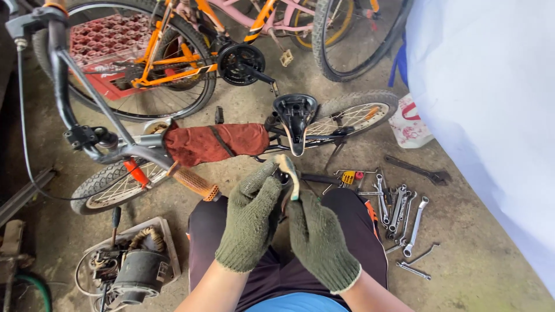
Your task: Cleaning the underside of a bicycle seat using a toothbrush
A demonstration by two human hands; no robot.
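Down at the far left, a shallow tray (167, 234) on the concrete floor (474, 277) holds a dark motor-like part (140, 270) with tangled wires. Above it, a small bicycle (173, 151) lies on its side, its front wheel (118, 184) low at the left, a rust-red cloth (215, 143) wrapped over the frame and an orange grip (196, 184) pointing toward the person's knees. Behind it stands an orange bicycle (173, 55). At the centre, the left hand (251, 222), in a dark green knit glove, is curled around a small dark part (284, 184) just below the upturned black saddle (296, 118); what the part is cannot be told. The right hand (321, 240), gloved alike, closes against the same part from the other side, the two hands touching. Right of them, several wrenches (399, 211) lie spread on the floor, with a black flat tool (417, 170) beyond and a white sheet (491, 115) filling the right edge
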